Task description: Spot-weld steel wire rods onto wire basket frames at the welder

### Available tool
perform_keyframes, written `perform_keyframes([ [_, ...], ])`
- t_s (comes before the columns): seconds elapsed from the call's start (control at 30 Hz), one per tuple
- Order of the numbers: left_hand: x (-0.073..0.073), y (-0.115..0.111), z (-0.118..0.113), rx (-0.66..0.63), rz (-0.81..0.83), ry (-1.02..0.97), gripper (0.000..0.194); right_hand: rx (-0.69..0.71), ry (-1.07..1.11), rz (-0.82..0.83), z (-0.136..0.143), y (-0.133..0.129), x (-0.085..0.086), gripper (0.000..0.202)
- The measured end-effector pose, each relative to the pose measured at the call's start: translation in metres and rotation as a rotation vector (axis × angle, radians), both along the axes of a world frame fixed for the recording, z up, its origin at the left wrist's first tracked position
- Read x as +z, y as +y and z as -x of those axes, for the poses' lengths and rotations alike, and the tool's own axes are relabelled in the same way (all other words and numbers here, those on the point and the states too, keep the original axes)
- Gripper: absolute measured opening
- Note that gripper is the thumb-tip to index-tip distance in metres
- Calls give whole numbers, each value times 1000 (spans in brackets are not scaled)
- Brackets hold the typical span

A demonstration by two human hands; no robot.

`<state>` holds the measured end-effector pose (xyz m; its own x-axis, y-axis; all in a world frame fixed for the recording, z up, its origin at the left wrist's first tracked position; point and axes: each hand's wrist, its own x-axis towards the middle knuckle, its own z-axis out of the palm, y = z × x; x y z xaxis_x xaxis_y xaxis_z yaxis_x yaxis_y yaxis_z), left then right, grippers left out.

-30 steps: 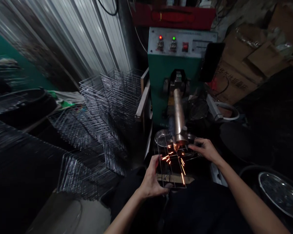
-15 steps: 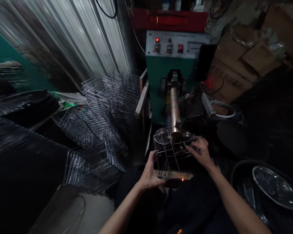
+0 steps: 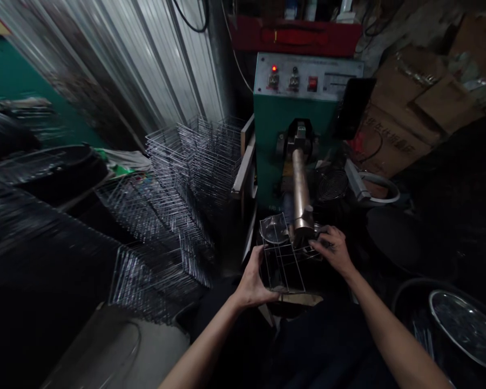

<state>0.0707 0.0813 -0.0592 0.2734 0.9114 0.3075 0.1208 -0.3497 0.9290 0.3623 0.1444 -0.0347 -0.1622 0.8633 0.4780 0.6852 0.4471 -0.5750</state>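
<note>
My left hand (image 3: 253, 281) is closed around the left side of a thin wire rack (image 3: 282, 265), thumb up along the edge and fingers underneath. Just right of the machine's electrode arm (image 3: 302, 189), my right hand (image 3: 334, 248) has its thumb and fingers pinched together at the rack's far right part. What lies between those fingertips is too small and dark to make out. The rack reaches under the arm's rounded lower end. Behind the wires sits a shiny round metal dish (image 3: 274, 229). A pale wooden strip (image 3: 302, 299) lies below the rack's near edge.
A green spot welding machine (image 3: 267, 124) stands ahead, its panel showing a lit red lamp (image 3: 274, 68). Stacked wire racks (image 3: 170, 183) fill the left. Cardboard boxes (image 3: 397, 129) are at the back right. A round clear-looking lid (image 3: 465, 327) lies at the lower right.
The whole scene has shifted rightward in view as the camera turned. Small orange sparks near the wooden strip and lower down are gone. Both hands keep nearly the same hold.
</note>
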Motion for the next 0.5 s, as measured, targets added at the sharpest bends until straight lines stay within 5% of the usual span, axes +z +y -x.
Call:
perform_keyframes([
  [0.5, 5, 13, -3, 20, -24, 39, 104, -9, 25, 4, -1, 11, 3, 45],
])
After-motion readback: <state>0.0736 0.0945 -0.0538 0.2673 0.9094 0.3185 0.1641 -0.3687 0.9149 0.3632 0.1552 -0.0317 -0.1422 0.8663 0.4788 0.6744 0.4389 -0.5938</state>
